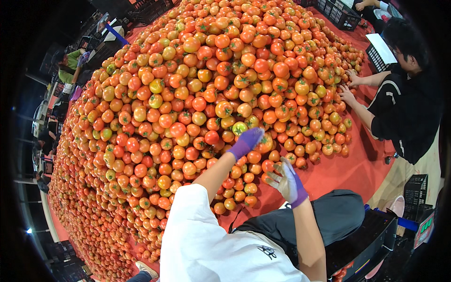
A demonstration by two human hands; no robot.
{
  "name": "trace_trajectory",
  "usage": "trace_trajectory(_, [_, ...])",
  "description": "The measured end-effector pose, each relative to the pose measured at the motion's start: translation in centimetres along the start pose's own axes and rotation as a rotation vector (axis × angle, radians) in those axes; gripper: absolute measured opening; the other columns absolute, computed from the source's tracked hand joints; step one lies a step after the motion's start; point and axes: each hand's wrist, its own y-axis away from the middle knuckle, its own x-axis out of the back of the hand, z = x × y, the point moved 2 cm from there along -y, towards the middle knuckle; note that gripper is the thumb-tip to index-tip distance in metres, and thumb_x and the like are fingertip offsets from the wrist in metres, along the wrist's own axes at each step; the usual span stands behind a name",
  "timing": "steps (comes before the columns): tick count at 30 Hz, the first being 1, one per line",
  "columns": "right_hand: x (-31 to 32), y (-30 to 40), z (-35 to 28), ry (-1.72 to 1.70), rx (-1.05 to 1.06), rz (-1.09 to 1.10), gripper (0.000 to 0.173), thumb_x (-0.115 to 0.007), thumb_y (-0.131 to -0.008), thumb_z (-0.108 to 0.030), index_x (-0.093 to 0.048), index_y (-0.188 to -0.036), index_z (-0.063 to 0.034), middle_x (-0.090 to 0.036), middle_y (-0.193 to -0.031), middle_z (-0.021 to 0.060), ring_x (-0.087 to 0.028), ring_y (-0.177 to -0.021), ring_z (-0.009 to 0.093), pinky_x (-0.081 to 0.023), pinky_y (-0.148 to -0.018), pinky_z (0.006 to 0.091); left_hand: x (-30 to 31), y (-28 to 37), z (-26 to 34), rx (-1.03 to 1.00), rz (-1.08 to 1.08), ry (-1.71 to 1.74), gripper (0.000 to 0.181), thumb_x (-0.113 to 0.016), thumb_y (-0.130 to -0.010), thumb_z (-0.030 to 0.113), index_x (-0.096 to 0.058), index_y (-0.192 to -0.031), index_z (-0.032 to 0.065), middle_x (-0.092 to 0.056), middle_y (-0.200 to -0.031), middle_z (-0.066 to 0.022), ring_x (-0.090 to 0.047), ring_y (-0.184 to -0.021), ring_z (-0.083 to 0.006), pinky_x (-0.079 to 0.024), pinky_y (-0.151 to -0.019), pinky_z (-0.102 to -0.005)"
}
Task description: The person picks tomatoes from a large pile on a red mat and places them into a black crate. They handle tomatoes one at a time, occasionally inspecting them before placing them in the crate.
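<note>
A huge heap of tomatoes (211, 137), mostly orange-red with some yellow-green, spreads before me. My left hand (247, 141), in a purple glove, reaches over the heap's near right side and is slightly blurred. A large orange tomato (265, 143) is right against its palm side; the thumb is hidden, so I cannot tell whether it is gripped. Just beyond the fingers lies a greenish tomato (240, 128). My right hand (289, 181), in a purple glove with a pale, soiled palm, is raised at the heap's edge. Its fingers are apart, with nothing in them.
Red sheeting (338, 176) lies under the heap. At right a person in black (405, 95) touches the pile with both hands. A black crate (363, 243) stands beside my leg, near a digital scale display (424, 227). Another person (70, 67) sits far left.
</note>
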Motion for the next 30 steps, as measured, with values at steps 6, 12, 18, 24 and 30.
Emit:
trace_trajectory(6, [11.0, -6.7, 3.6, -0.200, -0.009, 0.208, 0.086, -0.060, -0.092, -0.047, -0.008, -0.154, -0.0175, -0.019, -0.152, 0.0152, -0.035, -0.132, 0.040, -0.037, -0.106, 0.0535, -0.4, -9.1, 3.3, 0.679, 0.110, 0.256, 0.028, -0.065, -0.088, 0.025, -0.058, -0.106, 0.0041, -0.062, -0.102, -0.0212, -0.058, -0.096, -0.0409, -0.047, -0.082, -0.0466])
trace_trajectory(12, [11.1, -7.3, 5.1, -0.065, 0.008, 0.278, 0.067, -0.059, -0.094, -0.042, -0.029, -0.146, -0.0125, -0.037, -0.142, 0.0120, -0.042, -0.127, 0.034, -0.040, -0.103, 0.0482, 7.6, -15.1, -11.6, 0.794, 0.171, -0.430, 0.053, -0.075, -0.073, 0.028, -0.052, -0.115, 0.0051, -0.059, -0.108, -0.0177, -0.055, -0.105, -0.0389, -0.045, -0.091, -0.0461])
trace_trajectory(18, [11.1, -7.6, 4.4, -0.149, 0.086, 0.142, 0.060, -0.058, -0.095, -0.039, -0.035, -0.144, -0.0129, -0.045, -0.133, 0.0104, -0.047, -0.121, 0.030, -0.041, -0.103, 0.0450, 9.1, -16.3, -12.9, 0.951, -0.140, -0.293, 0.061, -0.079, -0.069, 0.039, -0.054, -0.113, 0.0057, -0.061, -0.110, -0.0166, -0.057, -0.109, -0.0353, -0.046, -0.092, -0.0454])
trace_trajectory(24, [6.5, -5.9, -0.5, -0.376, 0.157, 0.000, 0.075, -0.058, -0.092, -0.050, -0.018, -0.152, -0.0271, -0.033, -0.146, 0.0109, -0.038, -0.131, 0.037, -0.038, -0.106, 0.0535, 8.2, -14.9, -6.0, 0.565, -0.424, 0.830, 0.049, -0.060, -0.093, 0.039, -0.057, -0.126, 0.0031, -0.064, -0.119, -0.0143, -0.059, -0.113, -0.0237, -0.045, -0.097, -0.0361])
trace_trajectory(30, [9.5, -7.3, 1.3, -0.396, 0.115, 0.203, 0.033, -0.065, -0.090, -0.037, -0.053, -0.117, -0.0217, -0.057, -0.115, 0.0056, -0.062, -0.084, 0.025, -0.048, -0.053, 0.0251, 10.6, -20.3, -21.3, 0.954, 0.747, 0.101, 0.067, -0.074, -0.079, 0.038, -0.053, -0.124, -0.0067, -0.058, -0.121, -0.0268, -0.057, -0.110, -0.0390, -0.046, -0.096, -0.0446])
